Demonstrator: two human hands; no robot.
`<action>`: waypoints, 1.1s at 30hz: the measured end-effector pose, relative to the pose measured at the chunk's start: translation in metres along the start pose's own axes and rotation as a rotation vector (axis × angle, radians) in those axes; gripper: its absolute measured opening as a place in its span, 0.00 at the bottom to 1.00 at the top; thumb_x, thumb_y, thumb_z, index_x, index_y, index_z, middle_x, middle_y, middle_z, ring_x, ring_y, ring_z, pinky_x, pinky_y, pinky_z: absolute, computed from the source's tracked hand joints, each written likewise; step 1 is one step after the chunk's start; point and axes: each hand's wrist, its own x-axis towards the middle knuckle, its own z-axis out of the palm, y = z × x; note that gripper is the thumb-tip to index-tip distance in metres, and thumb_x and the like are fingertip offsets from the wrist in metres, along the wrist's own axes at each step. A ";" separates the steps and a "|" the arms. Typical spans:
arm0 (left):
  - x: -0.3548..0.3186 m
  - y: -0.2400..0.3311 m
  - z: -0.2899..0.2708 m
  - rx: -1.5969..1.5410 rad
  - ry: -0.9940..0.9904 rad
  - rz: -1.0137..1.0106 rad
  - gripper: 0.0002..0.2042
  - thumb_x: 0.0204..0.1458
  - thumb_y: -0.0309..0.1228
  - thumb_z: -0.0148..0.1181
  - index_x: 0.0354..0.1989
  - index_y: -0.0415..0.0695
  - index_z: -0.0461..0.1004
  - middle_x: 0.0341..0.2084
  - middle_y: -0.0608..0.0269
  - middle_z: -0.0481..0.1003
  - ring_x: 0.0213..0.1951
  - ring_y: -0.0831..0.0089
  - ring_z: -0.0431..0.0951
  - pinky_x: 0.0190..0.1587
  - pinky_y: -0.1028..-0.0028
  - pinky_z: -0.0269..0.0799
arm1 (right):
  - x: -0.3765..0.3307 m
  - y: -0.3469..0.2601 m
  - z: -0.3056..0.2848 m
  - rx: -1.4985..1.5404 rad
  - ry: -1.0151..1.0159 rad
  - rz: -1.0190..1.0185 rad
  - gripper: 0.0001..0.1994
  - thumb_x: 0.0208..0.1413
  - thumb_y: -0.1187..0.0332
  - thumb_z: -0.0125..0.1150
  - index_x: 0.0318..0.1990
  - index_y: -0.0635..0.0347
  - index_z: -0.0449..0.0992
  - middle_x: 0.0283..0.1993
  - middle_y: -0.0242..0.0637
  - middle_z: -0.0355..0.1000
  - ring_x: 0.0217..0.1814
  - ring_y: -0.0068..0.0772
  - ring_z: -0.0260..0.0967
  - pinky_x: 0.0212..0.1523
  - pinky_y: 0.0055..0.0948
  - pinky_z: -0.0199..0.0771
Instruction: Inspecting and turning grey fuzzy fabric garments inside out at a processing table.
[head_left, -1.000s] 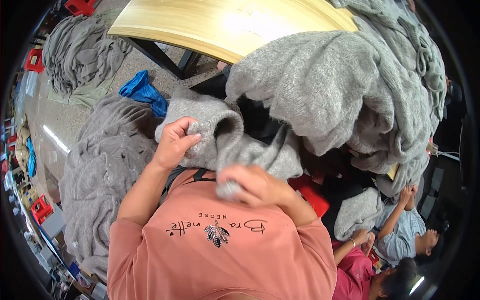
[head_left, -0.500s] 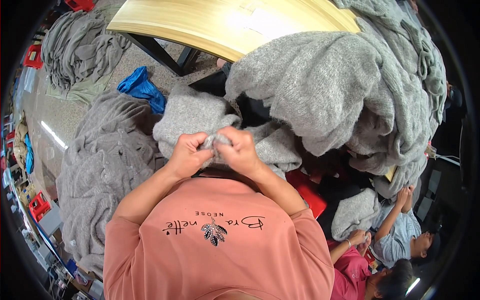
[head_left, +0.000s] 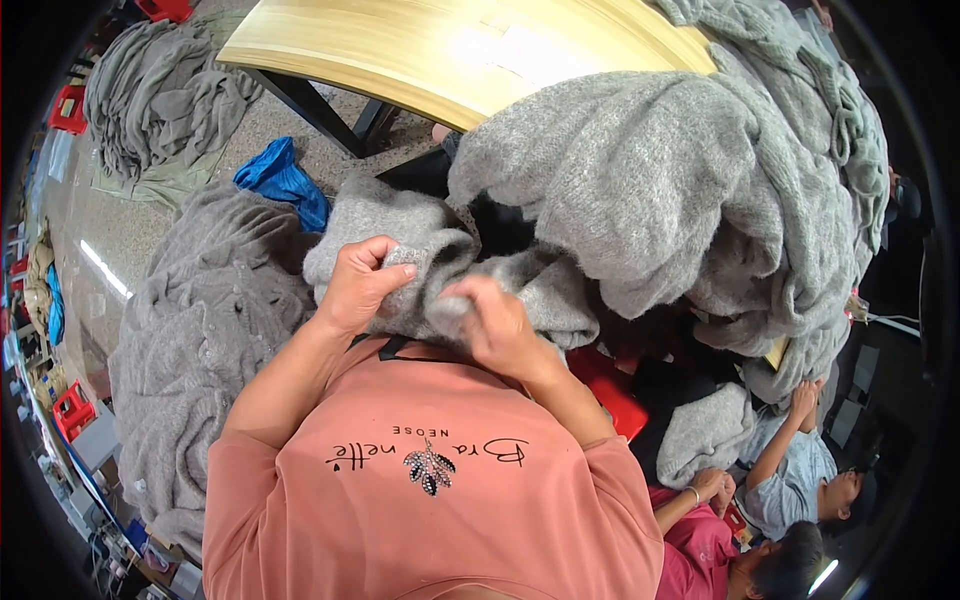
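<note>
A fuzzy grey knit garment [head_left: 385, 220] lies bunched over my lap, spilling toward the right. My left hand [head_left: 362, 285] pinches a fold of it between thumb and curled fingers. Just to the right and slightly nearer, my right hand [head_left: 492, 318] is smeared by motion. Its fingers are curled in, and a blurred bit of the same grey knit shows at their tips. A gap of a few centimetres separates the two hands. Whatever lies inside the right palm is hidden.
A big heap of grey knits [head_left: 640, 180] hangs off the pale wooden table [head_left: 380, 50]. More knits [head_left: 215, 330] are piled at my left, near a blue cloth [head_left: 285, 180]. A red stool [head_left: 612, 400] stands at right. Two people sit lower right, one by a grey knit [head_left: 705, 435].
My hands, close together before, have come apart. The right hand has moved right and nearer to me, while the left has shifted slightly left and away. The garment between them now lies more open.
</note>
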 end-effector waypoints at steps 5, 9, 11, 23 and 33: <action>-0.005 0.006 0.011 -0.026 -0.124 -0.104 0.04 0.41 0.18 0.55 0.27 0.38 0.72 0.25 0.68 0.73 0.26 0.85 0.69 0.29 0.83 0.64 | 0.020 -0.013 0.005 -0.284 0.138 -0.576 0.11 0.34 0.77 0.55 0.31 0.65 0.69 0.29 0.39 0.67 0.23 0.36 0.64 0.23 0.30 0.63; -0.010 0.002 0.020 -0.127 -0.114 -0.175 0.07 0.45 0.23 0.51 0.33 0.36 0.72 0.26 0.65 0.73 0.28 0.79 0.72 0.30 0.80 0.67 | 0.016 -0.005 0.005 -0.380 0.226 -0.528 0.10 0.33 0.75 0.55 0.29 0.65 0.71 0.27 0.38 0.66 0.21 0.33 0.62 0.20 0.29 0.62; -0.017 0.001 0.015 -0.160 -0.074 -0.198 0.10 0.46 0.22 0.50 0.37 0.34 0.71 0.30 0.60 0.73 0.31 0.75 0.73 0.34 0.77 0.69 | 0.017 0.000 0.015 -0.359 0.295 -0.576 0.10 0.34 0.74 0.54 0.29 0.64 0.71 0.25 0.38 0.65 0.21 0.34 0.62 0.21 0.30 0.63; -0.016 -0.010 0.013 -0.008 0.046 0.017 0.05 0.42 0.16 0.52 0.27 0.34 0.73 0.22 0.65 0.74 0.23 0.81 0.70 0.26 0.82 0.65 | 0.017 0.001 0.023 -0.006 0.278 -0.195 0.05 0.37 0.79 0.54 0.24 0.62 0.66 0.25 0.38 0.64 0.26 0.43 0.63 0.26 0.32 0.63; -0.023 -0.007 0.016 0.253 0.076 0.011 0.06 0.44 0.17 0.49 0.26 0.35 0.74 0.18 0.68 0.71 0.20 0.85 0.66 0.22 0.84 0.61 | 0.021 0.019 0.014 0.276 -0.079 0.411 0.07 0.38 0.76 0.59 0.25 0.65 0.67 0.22 0.35 0.65 0.24 0.24 0.62 0.25 0.26 0.62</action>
